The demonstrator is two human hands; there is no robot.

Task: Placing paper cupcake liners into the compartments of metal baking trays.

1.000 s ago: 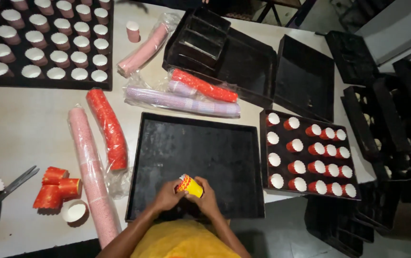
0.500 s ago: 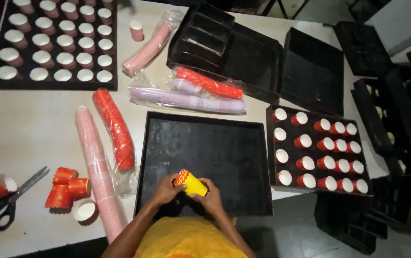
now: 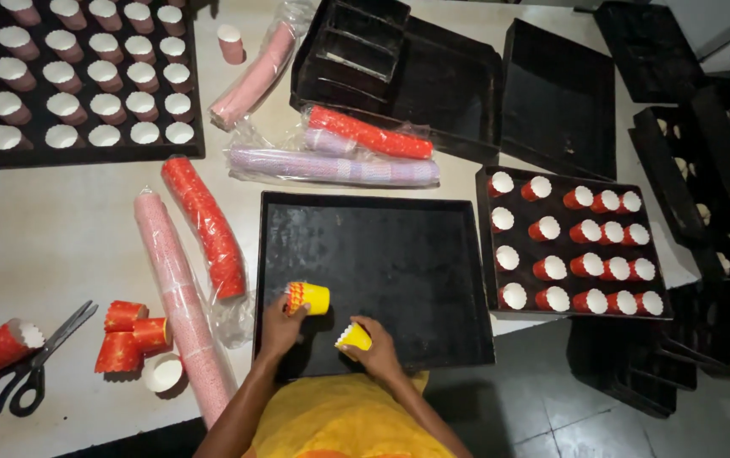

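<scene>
**A:** What does the surface look like?

**B:** It's a pale surface (image 3: 60, 229), crowded. An empty black baking tray (image 3: 382, 263) lies in the middle at the near edge. To its right sits a second black tray (image 3: 570, 246) with rows of red paper cups, white insides up. At far left a third tray (image 3: 85, 76) is filled with pink cups. More empty black trays (image 3: 433, 76) are stacked at the back.

**A:** And the hands?

**B:** Both are over the near edge of the empty tray. The left hand (image 3: 280, 326) has its fingers closed round a short stack of yellow paper cups (image 3: 308, 297), held on its side. The right hand (image 3: 373, 348) pinches a single yellow cup (image 3: 354, 337), just apart from the stack.

**A:** What lies about them?

**B:** Left of the tray, a long pink sleeve of cups (image 3: 174, 288) and a red sleeve (image 3: 204, 225) in plastic wrap. Behind the tray, a lilac sleeve (image 3: 331, 167) and another red one (image 3: 369, 134). Near the left edge, scissors (image 3: 30, 360) with black handles, beside a few loose red cups (image 3: 132, 326).

**A:** The room?

**B:** Dim. A grey tiled floor (image 3: 543, 407) shows at lower right, with further dark trays (image 3: 704, 144) piled along the right side.
</scene>
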